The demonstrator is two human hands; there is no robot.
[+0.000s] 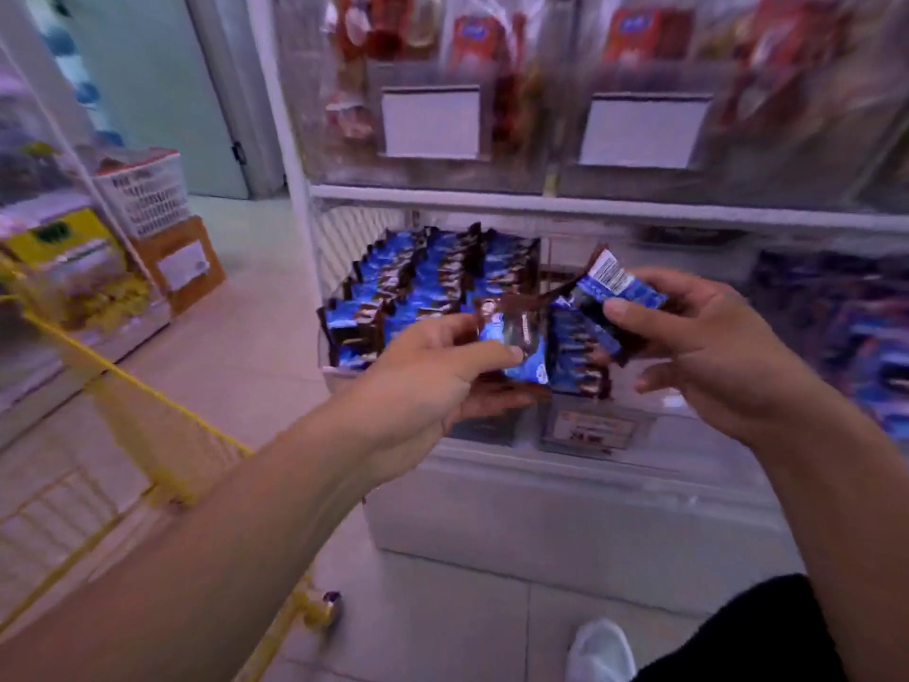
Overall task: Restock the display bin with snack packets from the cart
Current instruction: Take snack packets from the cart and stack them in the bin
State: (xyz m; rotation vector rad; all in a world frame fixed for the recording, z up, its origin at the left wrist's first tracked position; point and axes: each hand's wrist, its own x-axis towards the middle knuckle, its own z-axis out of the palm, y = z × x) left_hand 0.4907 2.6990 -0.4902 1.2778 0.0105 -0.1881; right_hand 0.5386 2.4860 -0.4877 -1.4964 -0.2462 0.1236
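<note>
Both hands hold blue-and-brown snack packets just above the front of the display bin [344, 307]: the left hand [433, 366] pinches one packet [516, 347] between thumb and fingers, and the right hand [708, 347] grips another packet [615, 287], tilted with its barcode end up. The bin, on the lower shelf, is already packed with rows of the same packets [423, 283]. The yellow wire cart [162, 435] stands to the left of the bin, near it.

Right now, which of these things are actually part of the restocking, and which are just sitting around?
In use:
left hand holding a blue packet
right hand holding another packet
display bin
yellow cart

Just there:
white basket
cardboard box
red snacks above
</note>
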